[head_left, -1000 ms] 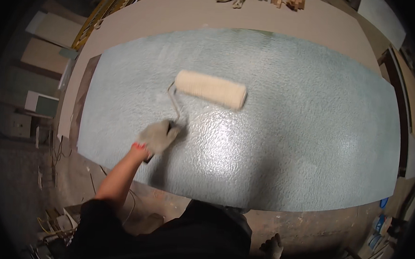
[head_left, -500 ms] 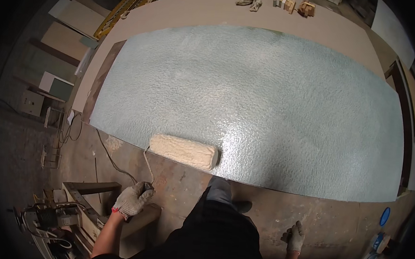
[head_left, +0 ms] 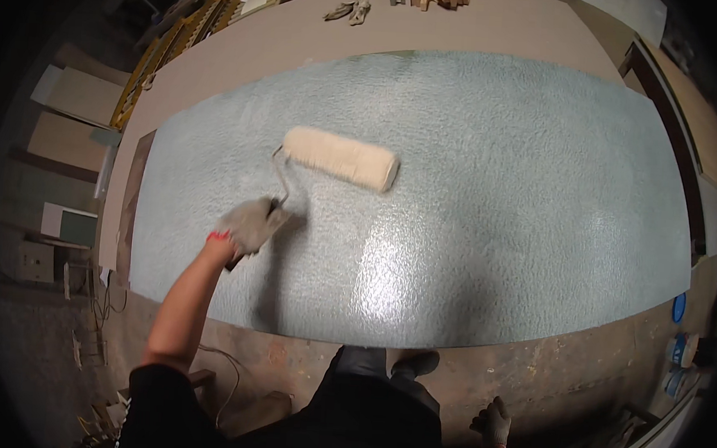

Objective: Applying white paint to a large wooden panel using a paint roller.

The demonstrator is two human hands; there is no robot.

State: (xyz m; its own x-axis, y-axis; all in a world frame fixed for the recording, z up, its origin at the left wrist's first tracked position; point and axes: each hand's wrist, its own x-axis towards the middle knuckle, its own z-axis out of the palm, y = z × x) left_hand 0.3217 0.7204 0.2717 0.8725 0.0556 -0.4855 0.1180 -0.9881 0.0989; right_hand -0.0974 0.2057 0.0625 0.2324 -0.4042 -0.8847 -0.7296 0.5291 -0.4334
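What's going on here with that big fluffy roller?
A person's gloved left hand grips the handle of a roller. The roller is over the left half of a big pale blue-green panel; I can't tell for sure whether it touches. The panel shines brightly near the person. The gloved right hand is down by the person's side, with nothing to be seen in it.
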